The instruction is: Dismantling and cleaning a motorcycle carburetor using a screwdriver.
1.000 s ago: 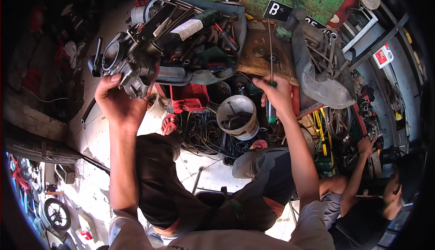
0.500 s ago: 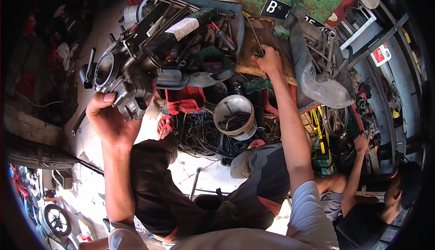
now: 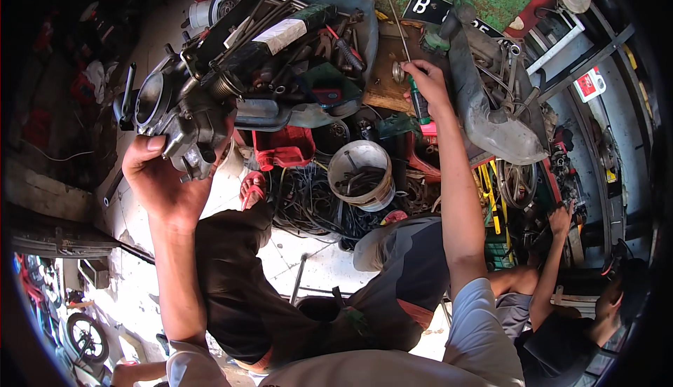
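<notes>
My left hand [image 3: 165, 187] is closed around a grey metal carburetor [image 3: 186, 129], held up at the left with its round mouth tilted up and left. The thumb lies over its near edge; most fingers are hidden behind it. Over the wooden board [image 3: 382, 92], my right hand [image 3: 429, 87] grips a screwdriver [image 3: 419, 104]. Its dark green handle with a reddish end comes out below the fingers, and its long thin shaft points up toward the green surface. A small round metal part [image 3: 398, 71] is beside the right fingertips.
A grey tray [image 3: 371, 40] heaped with tools stands between my hands. Below it are a red container [image 3: 284, 150], a whitish bucket [image 3: 384, 194] and tangled cables. A grey metal tray [image 3: 501, 138] lies right of my right arm. Another person's hand [image 3: 560, 220] is at the lower right.
My right hand has come off the board with the screwdriver, whose green handle now shows. The left hand with the carburetor has shifted slightly left.
</notes>
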`<state>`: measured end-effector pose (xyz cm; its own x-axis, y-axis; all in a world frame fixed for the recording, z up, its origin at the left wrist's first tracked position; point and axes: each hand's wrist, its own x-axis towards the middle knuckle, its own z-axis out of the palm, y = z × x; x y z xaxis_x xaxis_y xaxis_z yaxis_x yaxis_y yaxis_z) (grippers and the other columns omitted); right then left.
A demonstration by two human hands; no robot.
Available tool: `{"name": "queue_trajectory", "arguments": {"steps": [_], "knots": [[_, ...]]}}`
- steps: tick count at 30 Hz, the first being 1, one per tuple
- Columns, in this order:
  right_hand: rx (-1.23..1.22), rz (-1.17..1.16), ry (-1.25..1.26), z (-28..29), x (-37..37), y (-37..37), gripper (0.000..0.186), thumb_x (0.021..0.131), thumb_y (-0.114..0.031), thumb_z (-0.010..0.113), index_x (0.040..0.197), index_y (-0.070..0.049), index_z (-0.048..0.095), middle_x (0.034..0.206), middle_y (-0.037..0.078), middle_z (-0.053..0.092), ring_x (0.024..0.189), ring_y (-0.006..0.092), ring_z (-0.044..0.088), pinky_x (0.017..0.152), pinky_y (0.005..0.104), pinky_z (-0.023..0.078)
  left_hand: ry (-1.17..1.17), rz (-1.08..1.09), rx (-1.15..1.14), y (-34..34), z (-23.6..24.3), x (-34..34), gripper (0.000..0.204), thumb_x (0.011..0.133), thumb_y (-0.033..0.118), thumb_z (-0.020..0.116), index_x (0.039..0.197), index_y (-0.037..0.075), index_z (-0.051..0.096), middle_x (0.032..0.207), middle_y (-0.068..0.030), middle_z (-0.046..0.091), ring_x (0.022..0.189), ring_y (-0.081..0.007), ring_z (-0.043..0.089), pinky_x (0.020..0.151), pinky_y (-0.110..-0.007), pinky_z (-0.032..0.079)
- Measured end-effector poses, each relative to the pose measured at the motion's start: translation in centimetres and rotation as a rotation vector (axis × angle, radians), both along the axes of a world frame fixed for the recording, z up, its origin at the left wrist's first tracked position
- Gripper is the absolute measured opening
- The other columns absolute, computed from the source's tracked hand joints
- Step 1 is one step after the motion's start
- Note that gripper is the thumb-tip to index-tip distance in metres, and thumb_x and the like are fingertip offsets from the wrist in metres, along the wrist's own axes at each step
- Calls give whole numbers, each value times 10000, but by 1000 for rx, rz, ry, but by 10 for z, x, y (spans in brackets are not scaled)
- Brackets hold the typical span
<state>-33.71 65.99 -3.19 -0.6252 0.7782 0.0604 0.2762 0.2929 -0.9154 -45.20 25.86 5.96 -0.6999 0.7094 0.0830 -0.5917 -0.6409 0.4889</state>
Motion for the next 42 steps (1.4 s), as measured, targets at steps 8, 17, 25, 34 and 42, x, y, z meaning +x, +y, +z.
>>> {"name": "queue_trajectory", "arguments": {"steps": [8, 17, 25, 34, 42], "knots": [[-243, -238, 103, -15, 11, 10, 294, 794, -276, 608, 900, -2, 593, 679, 115, 602, 438, 193, 572, 400, 329, 470, -24, -19, 3, 5, 3, 4, 690, 635, 128, 503, 1294, -32, 375, 1261, -250, 458, 1144, -442, 459, 1016, -510, 354], [372, -301, -67, -11, 7, -12, 203, 736, -138, 671, 846, 23, 614, 629, 93, 615, 434, 157, 589, 404, 275, 458, -16, 7, -16, 0, 2, 3, 696, 660, 101, 518, 1316, -27, 322, 1332, -277, 333, 1238, -474, 303, 998, -508, 385], [548, -189, -335, -14, -32, -54, 225, 651, -193, 703, 809, -38, 658, 783, 218, 635, 820, 389, 608, 704, 437, 490, -40, -3, -30, 0, 2, 0, 728, 652, 96, 531, 1329, -27, 293, 1339, -279, 306, 1248, -469, 275, 1002, -500, 382], [507, -200, -314, -25, -40, -43, 184, 634, -126, 676, 783, -20, 657, 827, 217, 639, 840, 376, 613, 744, 425, 500, -68, -45, -55, 5, -1, 3, 669, 647, 151, 511, 1283, -24, 396, 1265, -249, 454, 1168, -454, 430, 1011, -525, 358], [566, -166, -392, -19, -38, -41, 201, 600, -138, 697, 762, -24, 666, 795, 222, 636, 807, 372, 619, 735, 415, 500, -81, -53, -20, 4, -2, 0, 644, 665, 131, 509, 1278, -31, 397, 1265, -265, 444, 1173, -470, 414, 1009, -529, 359]]}}
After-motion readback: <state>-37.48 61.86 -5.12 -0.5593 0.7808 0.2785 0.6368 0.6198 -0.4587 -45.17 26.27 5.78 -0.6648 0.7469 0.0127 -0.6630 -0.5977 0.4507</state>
